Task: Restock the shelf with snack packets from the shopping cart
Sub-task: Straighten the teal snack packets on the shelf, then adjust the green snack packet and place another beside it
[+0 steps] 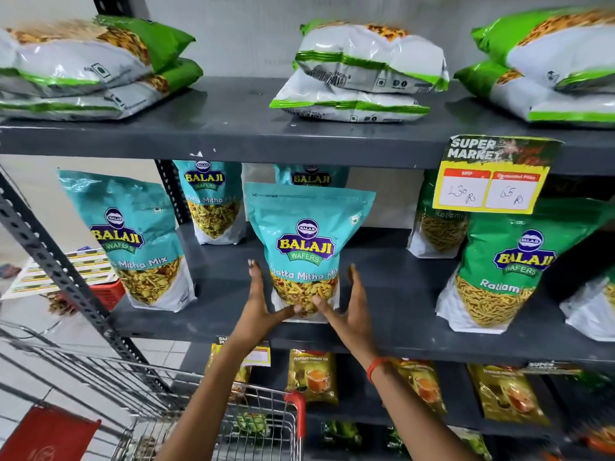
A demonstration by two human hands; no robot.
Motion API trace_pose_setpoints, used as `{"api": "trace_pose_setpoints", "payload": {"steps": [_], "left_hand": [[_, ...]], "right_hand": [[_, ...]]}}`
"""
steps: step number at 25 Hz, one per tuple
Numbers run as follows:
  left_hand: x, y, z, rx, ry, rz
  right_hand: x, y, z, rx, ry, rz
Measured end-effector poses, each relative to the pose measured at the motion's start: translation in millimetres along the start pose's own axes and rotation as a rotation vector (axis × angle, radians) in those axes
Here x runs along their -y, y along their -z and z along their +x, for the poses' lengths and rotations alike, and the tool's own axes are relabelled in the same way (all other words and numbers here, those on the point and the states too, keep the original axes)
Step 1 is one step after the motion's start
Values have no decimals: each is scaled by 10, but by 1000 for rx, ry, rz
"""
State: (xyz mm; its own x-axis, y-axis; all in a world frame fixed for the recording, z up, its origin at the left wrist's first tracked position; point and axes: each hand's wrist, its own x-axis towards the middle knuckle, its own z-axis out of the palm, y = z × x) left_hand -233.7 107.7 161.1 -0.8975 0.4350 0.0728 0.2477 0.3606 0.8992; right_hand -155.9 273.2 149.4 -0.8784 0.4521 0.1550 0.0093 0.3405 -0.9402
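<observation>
A teal Khatta Mitha Mix packet [304, 241] stands upright near the front of the middle shelf [392, 314]. My left hand [261, 301] cups its lower left side and my right hand [346, 311] its lower right side, thumbs on the clear window at the bottom. Another teal packet [129, 241] stands to the left, and two more [213, 201] stand behind. The wire shopping cart [259, 424] with a red corner sits below my arms; its contents are hard to make out.
Green Ratlami packets [502, 264] stand on the right of the middle shelf under a yellow price tag [489, 178]. White-and-green packets [362, 71] lie stacked on the top shelf. Tea packets [312, 377] fill the lower shelf. A slotted steel upright [63, 271] runs down the left.
</observation>
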Motion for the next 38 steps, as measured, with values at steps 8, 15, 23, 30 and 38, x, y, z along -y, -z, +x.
{"api": "trace_pose_setpoints", "payload": {"steps": [8,15,23,30,38], "left_hand": [[-900,-1255,-258,-251,-483,127],[-1089,-2576,196,251,-77,-4],[-1007,-2932,411,281,47,-105],[-1059,-2790,336,310,89,-69],[-1806,-3135,-203,-180,-400,204]], "right_hand": [[129,874,-219,-507,412,-164],[-722,2424,-205,-557,41,-144],[-1176,2936,124,-102,-140,-36],[-1153,2821,119,-79,-85,-30],[-799,3024,-121,-580,273,-173]]}}
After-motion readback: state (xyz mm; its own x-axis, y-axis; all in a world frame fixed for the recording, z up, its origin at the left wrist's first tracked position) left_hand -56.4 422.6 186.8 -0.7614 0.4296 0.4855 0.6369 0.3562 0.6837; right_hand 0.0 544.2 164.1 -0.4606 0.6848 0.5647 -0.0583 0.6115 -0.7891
